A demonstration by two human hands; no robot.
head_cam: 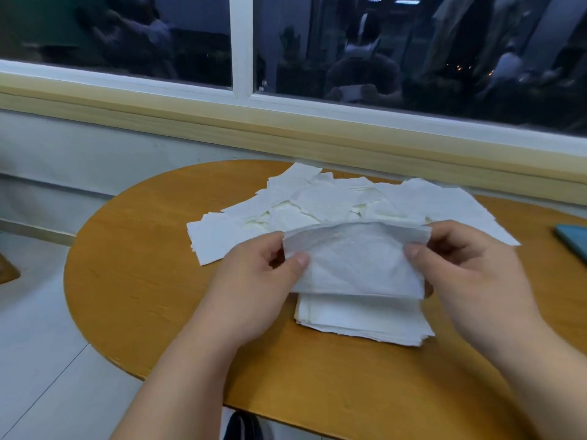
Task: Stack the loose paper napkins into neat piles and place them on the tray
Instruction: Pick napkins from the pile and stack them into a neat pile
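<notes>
"Hands nearest, what are they doing?"

"Left hand (254,281) and right hand (470,274) each pinch one side of a single napkin (355,265), thumbs on top, holding it spread over the stack."

"And underneath?"

"Wooden table (143,249), rounded at its left end. Largest on it is the loose heap of napkins (317,201), scattered along the far edge beside the window wall. Then the squared stack (362,322) — mid-table, toward the near edge, its far part hidden by the held sheet. Whether that sheet touches the stack, I cannot tell."

"Anything smaller?"

"A flat blue object (571,239) at the right edge — cut off by the frame."
</notes>
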